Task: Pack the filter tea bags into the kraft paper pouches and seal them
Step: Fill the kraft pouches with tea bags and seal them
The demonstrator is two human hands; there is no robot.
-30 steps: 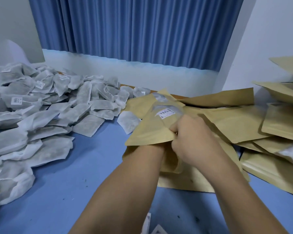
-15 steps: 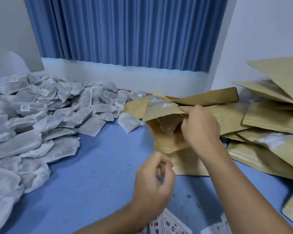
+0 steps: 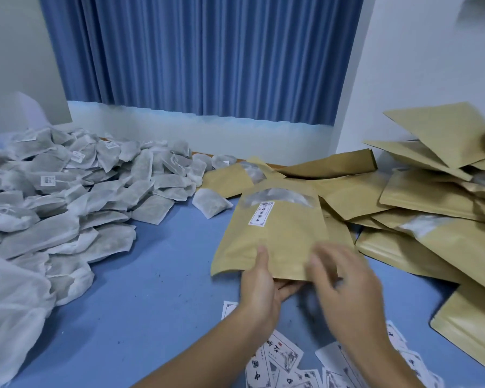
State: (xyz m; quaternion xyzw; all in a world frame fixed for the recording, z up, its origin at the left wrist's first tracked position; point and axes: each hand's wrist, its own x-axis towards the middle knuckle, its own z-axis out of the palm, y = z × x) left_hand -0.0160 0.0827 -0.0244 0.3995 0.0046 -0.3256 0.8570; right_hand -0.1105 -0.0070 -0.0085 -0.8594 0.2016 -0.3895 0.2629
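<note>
One kraft pouch (image 3: 280, 236), label and window facing up, was held just above the blue surface (image 3: 157, 281), between the heap of filter tea bags (image 3: 67, 191) and the pile of pouches (image 3: 431, 208). The left grip (image 3: 259, 287) pinched its near edge, thumb on top. The right grip (image 3: 345, 278) hovered over its near corner, too blurred for me to tell whether it grasped anything.

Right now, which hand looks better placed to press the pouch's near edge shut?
Right, probably. The left hand pinches the kraft pouch at its near edge, steadying it; the right hand, blurred, hovers free over that edge.
</note>
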